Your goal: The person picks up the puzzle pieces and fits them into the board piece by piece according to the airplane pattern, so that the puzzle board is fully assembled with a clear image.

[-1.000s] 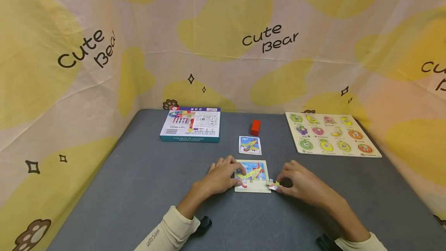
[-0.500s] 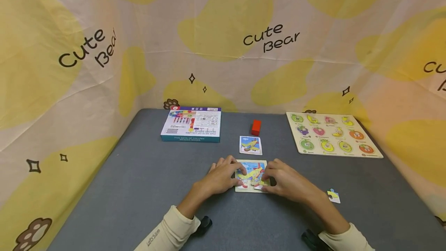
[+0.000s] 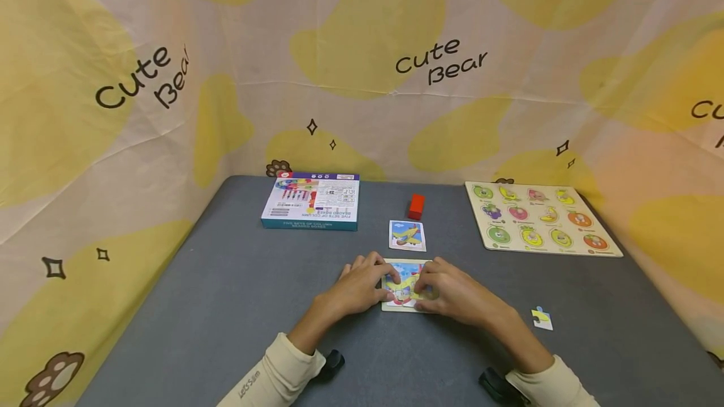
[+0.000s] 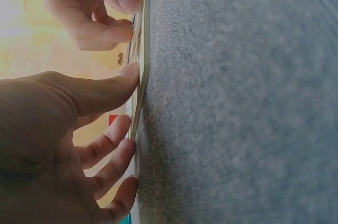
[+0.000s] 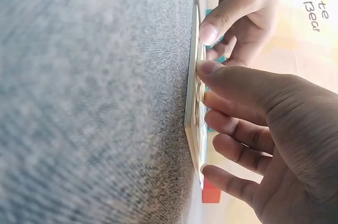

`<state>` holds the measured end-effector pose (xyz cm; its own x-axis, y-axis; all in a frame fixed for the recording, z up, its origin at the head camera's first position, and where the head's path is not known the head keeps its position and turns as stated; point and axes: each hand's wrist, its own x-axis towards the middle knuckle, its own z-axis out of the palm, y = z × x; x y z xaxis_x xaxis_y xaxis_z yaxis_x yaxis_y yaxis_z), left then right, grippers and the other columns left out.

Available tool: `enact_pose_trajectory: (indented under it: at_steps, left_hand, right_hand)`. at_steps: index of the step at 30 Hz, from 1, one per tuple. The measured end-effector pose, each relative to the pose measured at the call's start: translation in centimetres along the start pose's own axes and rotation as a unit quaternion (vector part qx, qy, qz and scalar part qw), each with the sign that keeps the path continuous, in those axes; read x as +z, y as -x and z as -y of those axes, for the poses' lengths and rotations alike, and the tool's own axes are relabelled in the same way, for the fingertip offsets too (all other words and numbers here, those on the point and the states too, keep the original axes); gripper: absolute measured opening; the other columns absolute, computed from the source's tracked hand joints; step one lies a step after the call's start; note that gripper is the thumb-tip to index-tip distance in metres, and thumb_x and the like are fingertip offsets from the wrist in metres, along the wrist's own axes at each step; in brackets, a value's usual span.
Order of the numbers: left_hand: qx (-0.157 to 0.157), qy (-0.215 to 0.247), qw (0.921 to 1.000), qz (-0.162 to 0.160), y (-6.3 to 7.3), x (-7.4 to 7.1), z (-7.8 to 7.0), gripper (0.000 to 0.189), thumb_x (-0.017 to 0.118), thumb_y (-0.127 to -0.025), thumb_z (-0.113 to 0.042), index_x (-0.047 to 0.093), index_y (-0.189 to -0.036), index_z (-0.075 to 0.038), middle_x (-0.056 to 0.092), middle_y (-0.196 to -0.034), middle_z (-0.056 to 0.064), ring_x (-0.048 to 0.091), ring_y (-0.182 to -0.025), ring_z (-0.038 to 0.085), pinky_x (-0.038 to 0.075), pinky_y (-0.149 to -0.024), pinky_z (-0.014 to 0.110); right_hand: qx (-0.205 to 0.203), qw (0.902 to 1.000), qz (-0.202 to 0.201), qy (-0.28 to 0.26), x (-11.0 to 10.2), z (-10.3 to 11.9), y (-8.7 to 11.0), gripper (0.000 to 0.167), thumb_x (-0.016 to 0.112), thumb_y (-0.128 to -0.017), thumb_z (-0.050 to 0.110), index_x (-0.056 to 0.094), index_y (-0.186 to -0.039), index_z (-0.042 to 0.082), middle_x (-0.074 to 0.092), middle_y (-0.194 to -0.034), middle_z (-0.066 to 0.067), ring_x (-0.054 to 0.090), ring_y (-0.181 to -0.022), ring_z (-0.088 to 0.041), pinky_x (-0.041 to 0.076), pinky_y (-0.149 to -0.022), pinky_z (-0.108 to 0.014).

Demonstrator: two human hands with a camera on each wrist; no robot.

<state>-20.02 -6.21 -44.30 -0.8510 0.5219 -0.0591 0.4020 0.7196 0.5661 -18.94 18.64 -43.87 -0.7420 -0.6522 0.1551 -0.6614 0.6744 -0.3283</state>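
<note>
A small jigsaw puzzle board (image 3: 396,309) with a yellow airplane picture lies between both hands. My left hand (image 3: 357,287) rests on its left side, thumb and index finger pressing on the surface while the other fingers stay relaxed in the left wrist view. From the right, my right hand (image 3: 460,295) pinches a puzzle piece (image 5: 200,93) between thumb and index finger, low over the board's lower right part; the hand hides much of the piece. Apart from these, a loose puzzle piece (image 3: 542,318) in yellow, blue and white lies on the table to the right.
Just behind the board lies an airplane picture card (image 3: 407,235), with a red block (image 3: 416,206) beyond it. A flat toy box (image 3: 310,204) stands at the back left. At the back right is a fruit picture board (image 3: 534,220). Patterned cloth encloses the grey table.
My right hand has moved left with the puzzle piece, from beside the board to over its lower right part, uncovering the loose piece on the table. The left hand has stayed in place.
</note>
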Motion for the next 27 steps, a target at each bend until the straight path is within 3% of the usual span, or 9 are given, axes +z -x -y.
enact_pose_trajectory:
  at_steps: [12,22,27]
  left_hand:
    - [-0.004,0.004,1.0000,0.006,-0.05,0.01,0.07,0.024,0.078,-0.098,-0.023,0.075,-0.122,-0.025,0.056,-0.129,0.000,0.048,-0.117,0.023,0.035,-0.091,0.045]
    - [-0.003,0.005,1.0000,0.007,-0.04,-0.02,0.08,0.024,0.078,-0.098,-0.024,0.075,-0.121,-0.024,0.056,-0.130,0.000,0.049,-0.117,0.024,0.035,-0.091,0.046]
    - [-0.005,0.005,0.9999,0.010,-0.03,-0.04,0.02,0.023,0.078,-0.097,-0.023,0.076,-0.120,-0.025,0.056,-0.131,0.001,0.049,-0.119,0.026,0.036,-0.092,0.047]
  right_hand:
    - [-0.004,0.9999,0.009,-0.008,0.00,-0.21,-0.26,0.016,0.086,-0.090,0.029,0.083,-0.102,0.018,0.067,-0.100,0.009,0.051,-0.094,-0.008,0.047,-0.080,-0.032]
    - [-0.018,0.9998,0.007,-0.011,0.25,-0.21,-0.28,0.010,0.085,-0.091,0.021,0.084,-0.100,0.018,0.068,-0.098,0.009,0.055,-0.095,-0.010,0.049,-0.084,-0.035]
    - [-0.007,0.9998,0.013,-0.015,0.42,0.07,-0.35,0.013,0.082,-0.093,0.022,0.084,-0.106,0.022,0.068,-0.101,0.010,0.055,-0.099,-0.011,0.049,-0.087,-0.038]
